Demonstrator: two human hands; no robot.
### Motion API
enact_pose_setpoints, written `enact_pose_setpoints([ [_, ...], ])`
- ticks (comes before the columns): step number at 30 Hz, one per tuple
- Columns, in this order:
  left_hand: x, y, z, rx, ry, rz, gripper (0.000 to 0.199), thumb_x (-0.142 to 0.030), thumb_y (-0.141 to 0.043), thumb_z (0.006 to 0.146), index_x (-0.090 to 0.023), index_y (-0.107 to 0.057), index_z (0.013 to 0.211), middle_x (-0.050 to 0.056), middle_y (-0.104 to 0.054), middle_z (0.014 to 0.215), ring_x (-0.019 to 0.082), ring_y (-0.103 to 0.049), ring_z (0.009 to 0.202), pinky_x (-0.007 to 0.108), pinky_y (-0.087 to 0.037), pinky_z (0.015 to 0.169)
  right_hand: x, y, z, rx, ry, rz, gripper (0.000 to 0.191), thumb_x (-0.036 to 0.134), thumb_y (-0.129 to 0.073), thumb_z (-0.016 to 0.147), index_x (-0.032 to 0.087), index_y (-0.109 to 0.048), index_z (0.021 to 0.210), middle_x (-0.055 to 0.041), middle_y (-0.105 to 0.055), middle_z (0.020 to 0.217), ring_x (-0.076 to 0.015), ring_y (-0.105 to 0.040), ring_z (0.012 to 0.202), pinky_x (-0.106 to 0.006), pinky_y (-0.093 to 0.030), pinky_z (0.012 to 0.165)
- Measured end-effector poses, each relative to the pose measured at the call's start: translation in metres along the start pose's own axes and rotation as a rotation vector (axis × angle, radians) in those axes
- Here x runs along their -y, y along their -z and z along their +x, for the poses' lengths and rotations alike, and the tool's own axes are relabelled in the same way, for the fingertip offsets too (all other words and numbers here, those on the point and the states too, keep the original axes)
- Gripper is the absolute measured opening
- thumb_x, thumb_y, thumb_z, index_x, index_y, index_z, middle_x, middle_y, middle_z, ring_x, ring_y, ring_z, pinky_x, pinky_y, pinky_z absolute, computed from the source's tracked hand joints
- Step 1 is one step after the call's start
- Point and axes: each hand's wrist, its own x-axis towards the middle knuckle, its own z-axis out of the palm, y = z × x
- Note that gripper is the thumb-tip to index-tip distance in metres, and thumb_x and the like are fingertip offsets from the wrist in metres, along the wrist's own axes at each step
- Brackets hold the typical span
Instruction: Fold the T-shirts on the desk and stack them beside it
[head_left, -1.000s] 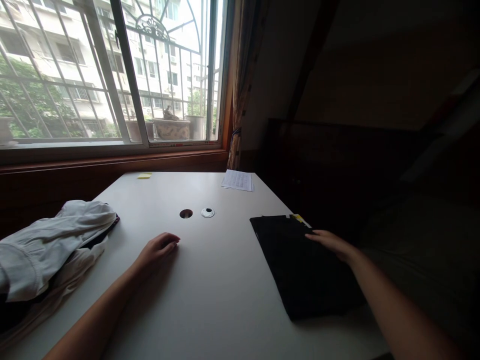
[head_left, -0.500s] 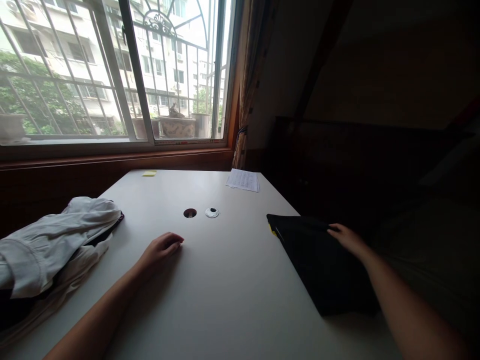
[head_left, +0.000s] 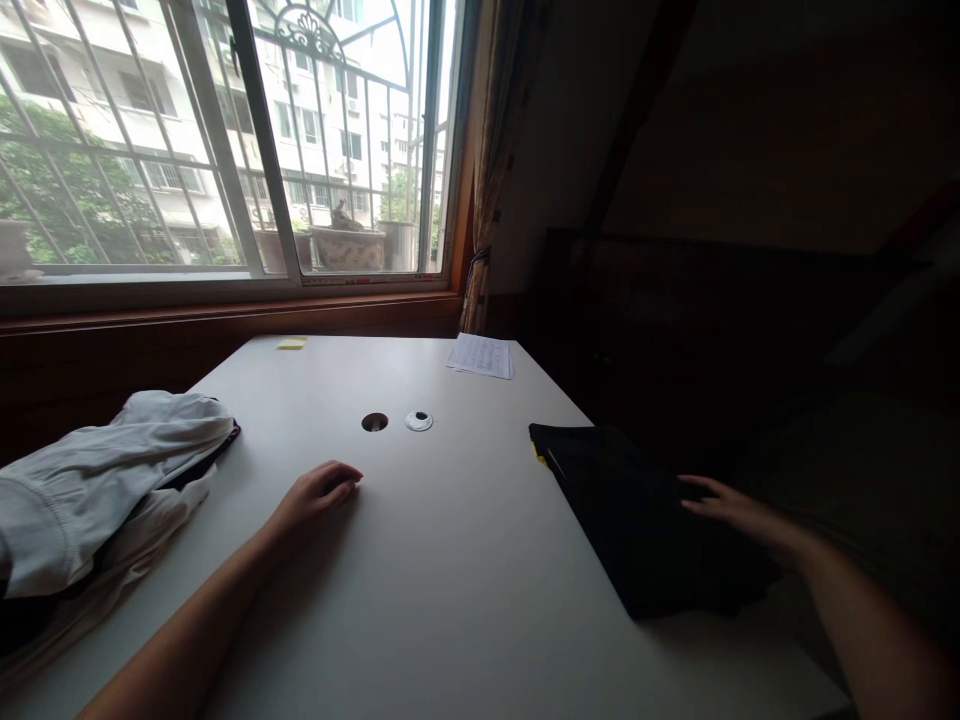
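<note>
My left hand (head_left: 319,497) rests on the white table (head_left: 435,580), its fingers curled in towards the thumb and nothing seen in them. A folded black garment (head_left: 645,530) lies flat along the table's right side, a bit of yellow showing at its far left corner. Over its right edge is my right hand (head_left: 739,510), fingers stretched out and apart; whether they touch the dark cloth I cannot tell. At the left edge of the table lies a heap of clothes (head_left: 112,480), white and light cloth with some dark fabric under it.
Near the far edge are a yellow paper slip (head_left: 292,342) and some printed sheets (head_left: 481,356). A round hole (head_left: 375,422) in the tabletop has its white cover (head_left: 419,421) beside it. Behind the table is a barred window (head_left: 337,150) with a tied curtain (head_left: 480,200).
My right hand has moved right and towards me across the black garment, and its fingers have spread. The garment's right side lies differently. My left hand stays in place; the view has shifted slightly.
</note>
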Motion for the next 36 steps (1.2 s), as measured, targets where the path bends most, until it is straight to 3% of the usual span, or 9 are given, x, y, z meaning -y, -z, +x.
enact_pose_setpoints([
  [3, 0.002, 0.000, 0.000, 0.009, -0.008, 0.007, 0.032, -0.046, -0.051, 0.092, -0.023, -0.071, 0.103, 0.006, -0.073, 0.108, 0.026, -0.068, 0.101, 0.036, -0.052, 0.090, -0.013, 0.003, 0.007, -0.134, 0.060, -0.019, 0.084, 0.047, -0.070, 0.074, 0.021, -0.041, 0.149, -0.0187, -0.075, 0.112, -0.0389, -0.070, 0.107, -0.050, -0.058, 0.092],
  [8, 0.001, 0.000, 0.000, 0.004, -0.012, 0.010, 0.032, -0.046, -0.051, 0.091, -0.024, -0.072, 0.101, 0.006, -0.074, 0.106, 0.026, -0.068, 0.100, 0.035, -0.052, 0.087, -0.033, -0.008, 0.012, -0.212, 0.083, -0.164, 0.073, 0.047, -0.066, 0.075, 0.023, -0.049, 0.141, -0.0163, -0.074, 0.110, -0.0384, -0.070, 0.105, -0.049, -0.058, 0.090],
  [12, 0.000, -0.001, 0.000, -0.004, -0.015, 0.001, 0.031, -0.046, -0.052, 0.090, -0.024, -0.072, 0.100, 0.006, -0.074, 0.106, 0.026, -0.068, 0.099, 0.035, -0.052, 0.087, -0.032, -0.018, 0.010, -0.352, 0.187, -0.415, 0.064, 0.053, -0.062, 0.078, 0.020, -0.058, 0.133, -0.0188, -0.065, 0.129, -0.0395, -0.060, 0.122, -0.050, -0.049, 0.103],
  [15, 0.000, -0.001, 0.000, -0.006, -0.012, -0.005, 0.031, -0.046, -0.053, 0.090, -0.024, -0.072, 0.100, 0.006, -0.074, 0.105, 0.026, -0.068, 0.097, 0.036, -0.053, 0.086, -0.014, -0.035, 0.004, -0.433, 0.211, -0.620, 0.064, 0.060, -0.060, 0.080, 0.023, -0.061, 0.132, -0.0168, -0.055, 0.142, -0.0424, -0.050, 0.132, -0.057, -0.037, 0.113],
  [20, 0.001, -0.001, -0.001, 0.004, -0.016, -0.002, 0.032, -0.046, -0.052, 0.090, -0.024, -0.072, 0.101, 0.006, -0.074, 0.105, 0.026, -0.068, 0.098, 0.036, -0.053, 0.086, 0.023, -0.100, -0.016, -0.220, 0.415, -0.663, 0.064, 0.065, -0.047, 0.089, 0.031, -0.053, 0.142, -0.0048, -0.041, 0.159, -0.0303, -0.036, 0.146, -0.045, -0.029, 0.121],
  [23, 0.000, -0.001, -0.001, 0.012, -0.024, 0.009, 0.031, -0.045, -0.051, 0.091, -0.024, -0.072, 0.101, 0.006, -0.073, 0.105, 0.026, -0.068, 0.098, 0.035, -0.052, 0.086, 0.029, -0.134, -0.023, -0.193, 0.459, -0.692, 0.062, 0.061, -0.038, 0.094, 0.032, -0.046, 0.148, -0.0020, -0.031, 0.165, -0.0292, -0.024, 0.152, -0.052, -0.019, 0.124],
  [31, -0.002, -0.002, 0.000, 0.002, -0.051, 0.009, 0.032, -0.046, -0.051, 0.091, -0.024, -0.073, 0.098, 0.006, -0.074, 0.103, 0.026, -0.068, 0.097, 0.035, -0.052, 0.087, 0.033, -0.154, -0.040, -0.171, 0.591, -0.625, 0.057, 0.056, -0.036, 0.098, 0.029, -0.045, 0.147, -0.0044, -0.035, 0.163, -0.0270, -0.023, 0.153, -0.053, -0.018, 0.125],
  [34, -0.001, -0.003, 0.000, 0.010, -0.053, 0.011, 0.031, -0.046, -0.052, 0.091, -0.025, -0.073, 0.098, 0.006, -0.074, 0.103, 0.026, -0.068, 0.096, 0.035, -0.052, 0.086, 0.050, -0.168, -0.051, -0.149, 0.637, -0.663, 0.063, 0.059, -0.043, 0.096, 0.030, -0.038, 0.152, -0.0048, -0.036, 0.162, -0.0279, -0.029, 0.150, -0.049, -0.027, 0.123],
  [36, 0.001, -0.003, -0.001, 0.010, -0.051, 0.013, 0.030, -0.045, -0.052, 0.091, -0.025, -0.072, 0.098, 0.005, -0.074, 0.103, 0.026, -0.068, 0.096, 0.035, -0.052, 0.085, 0.065, -0.177, -0.055, -0.230, 0.658, -0.761, 0.060, 0.054, -0.049, 0.094, 0.028, -0.043, 0.148, -0.0078, -0.045, 0.155, -0.0312, -0.040, 0.143, -0.048, -0.038, 0.116],
])
